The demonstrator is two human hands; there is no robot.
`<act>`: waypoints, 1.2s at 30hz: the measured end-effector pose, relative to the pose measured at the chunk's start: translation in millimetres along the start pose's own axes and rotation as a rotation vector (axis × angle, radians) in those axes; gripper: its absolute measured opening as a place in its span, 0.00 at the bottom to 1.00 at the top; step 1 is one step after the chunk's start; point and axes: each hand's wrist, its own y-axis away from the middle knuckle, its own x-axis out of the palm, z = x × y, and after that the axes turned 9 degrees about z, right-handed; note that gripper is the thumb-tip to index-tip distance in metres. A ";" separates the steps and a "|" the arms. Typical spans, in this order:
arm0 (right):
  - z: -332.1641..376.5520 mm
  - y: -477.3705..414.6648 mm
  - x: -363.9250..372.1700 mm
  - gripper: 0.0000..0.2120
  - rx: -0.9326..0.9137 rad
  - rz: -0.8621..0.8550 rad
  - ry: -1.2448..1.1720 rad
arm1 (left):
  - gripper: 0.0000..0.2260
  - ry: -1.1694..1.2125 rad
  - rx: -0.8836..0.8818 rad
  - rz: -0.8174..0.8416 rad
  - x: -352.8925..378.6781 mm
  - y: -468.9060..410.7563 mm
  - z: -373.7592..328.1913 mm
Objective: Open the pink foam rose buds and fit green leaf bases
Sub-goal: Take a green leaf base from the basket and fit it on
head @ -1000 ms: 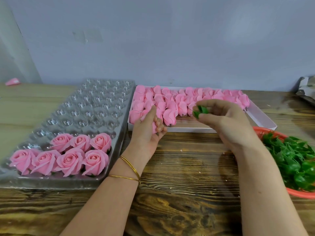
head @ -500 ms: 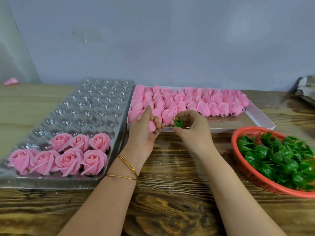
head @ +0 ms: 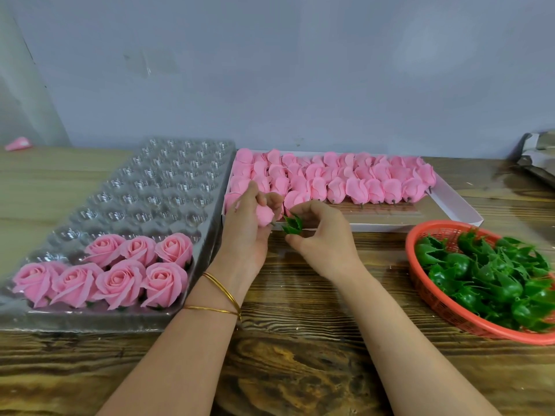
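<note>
My left hand (head: 249, 226) grips a closed pink foam rose bud (head: 265, 216), its short stem pointing right. My right hand (head: 321, 232) pinches a green leaf base (head: 292, 225) just right of that stem, a small gap between them. Behind the hands a white box (head: 450, 202) holds several rows of closed pink buds (head: 345, 178). On the left, a clear plastic tray (head: 144, 190) carries several opened roses (head: 120, 271) in its near pockets. An orange basket (head: 420, 283) at right is full of green leaf bases (head: 492, 277).
Everything sits on a wooden table (head: 300, 355) against a grey wall. A small pink scrap (head: 19, 144) lies far left at the back. A silvery object (head: 537, 157) pokes in at the right edge.
My right hand brought the green leaf base from over the white box leftward and down to my left hand. The left hand turned the bud so its stem faces the leaf base.
</note>
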 end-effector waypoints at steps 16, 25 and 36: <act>7.7 4.6 9.8 0.21 -0.072 0.026 -0.077 | 0.24 -0.053 -0.076 0.000 7.2 4.2 4.0; 4.5 2.8 9.3 0.17 -0.053 0.037 -0.033 | 0.25 -0.054 -0.074 0.008 7.0 4.7 1.7; 7.2 5.4 12.2 0.18 -0.081 0.011 -0.030 | 0.24 -0.098 -0.078 0.006 7.3 6.4 4.0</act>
